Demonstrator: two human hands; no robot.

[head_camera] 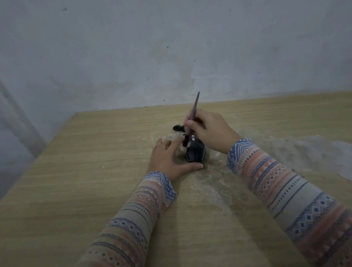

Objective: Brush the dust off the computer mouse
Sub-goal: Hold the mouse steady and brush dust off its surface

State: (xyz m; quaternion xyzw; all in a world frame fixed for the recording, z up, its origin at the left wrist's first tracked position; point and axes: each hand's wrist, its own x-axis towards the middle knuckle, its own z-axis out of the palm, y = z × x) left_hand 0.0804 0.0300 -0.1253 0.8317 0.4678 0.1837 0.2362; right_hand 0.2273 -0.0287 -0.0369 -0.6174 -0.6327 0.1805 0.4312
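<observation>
A black computer mouse [195, 152] rests on the wooden table [87, 177], near its middle. My left hand [169, 159] lies against the mouse's left side, thumb along its near edge and fingers spread beside it, steadying it. My right hand [211, 130] is closed around a thin purple-handled brush [193, 115], held like a pen. The brush's dark head touches the front left part of the mouse. A black cord bundle [178, 128] lies just behind the mouse.
Pale dust or powder [319, 155] is smeared over the table to the right of the mouse and under my right forearm. A grey wall [160, 46] stands right behind the table. The table's left edge drops off to the floor.
</observation>
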